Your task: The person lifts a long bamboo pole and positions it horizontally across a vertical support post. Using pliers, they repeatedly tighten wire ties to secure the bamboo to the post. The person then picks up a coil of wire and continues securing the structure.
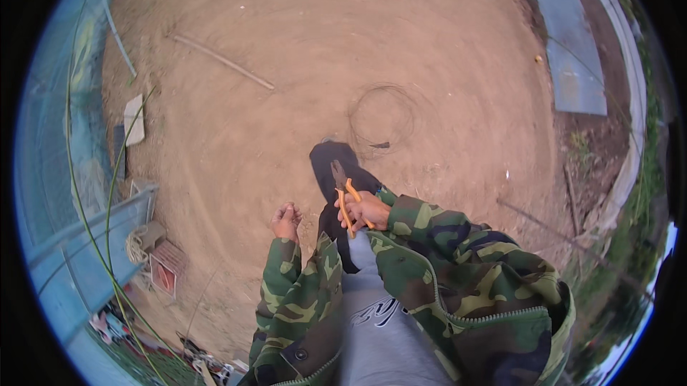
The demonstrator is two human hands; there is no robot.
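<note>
My right hand point(368, 210) grips a pair of pliers point(350, 188) with orange handles. The handles are spread apart, and the dark jaws point away from me over my dark trouser leg. To the left, apart from the pliers, my left hand point(286, 221) is raised with its fingers curled together. Whatever may be between those fingers is too small to make out. On the dirt ahead lies a loose coil of thin wire point(351, 115), with a small dark object point(380, 145) at its near edge.
A wooden stick point(225, 62) lies on the ground at the far left. Blue panels point(79, 264), a reddish crate point(167, 266) and long green stems point(109, 221) stand along the left side. On the right are a blue sheet point(576, 74) and a thin pole point(547, 228).
</note>
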